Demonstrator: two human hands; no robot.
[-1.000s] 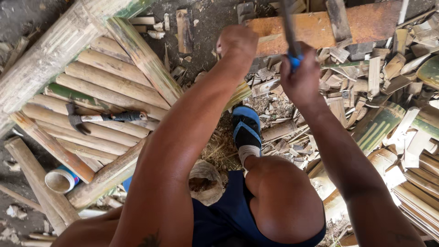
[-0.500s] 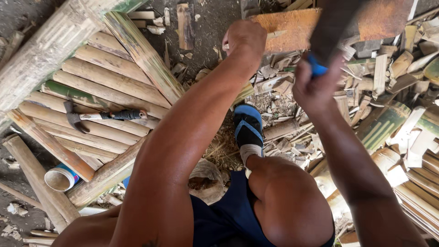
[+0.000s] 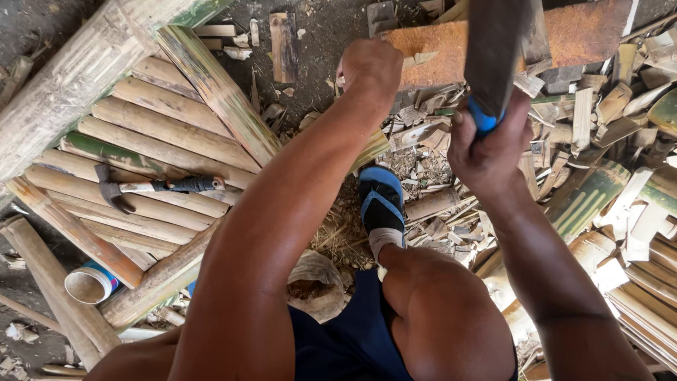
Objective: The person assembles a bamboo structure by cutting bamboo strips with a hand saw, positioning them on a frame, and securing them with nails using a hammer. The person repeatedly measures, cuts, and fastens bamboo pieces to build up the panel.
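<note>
Far left: thick bamboo pole (image 3: 77,77) lying slanted, split bamboo slats (image 3: 141,162) fanned beside it. Claw hammer (image 3: 151,187) resting on the slats, small open can (image 3: 88,283) nearer. Centre: left hand (image 3: 370,67) curled shut at the near end of an orange-brown block (image 3: 437,56); what it grips, impossible to tell. Below, blue sandal (image 3: 381,204) on chips and shavings. Right: right hand (image 3: 486,144) clenched on the blue handle of a dark blade (image 3: 497,49), raised over the block. Far right: offcuts (image 3: 620,197) heaped

Right hand (image 3: 486,144) grips, seemingly, a blade (image 3: 496,53).
</note>
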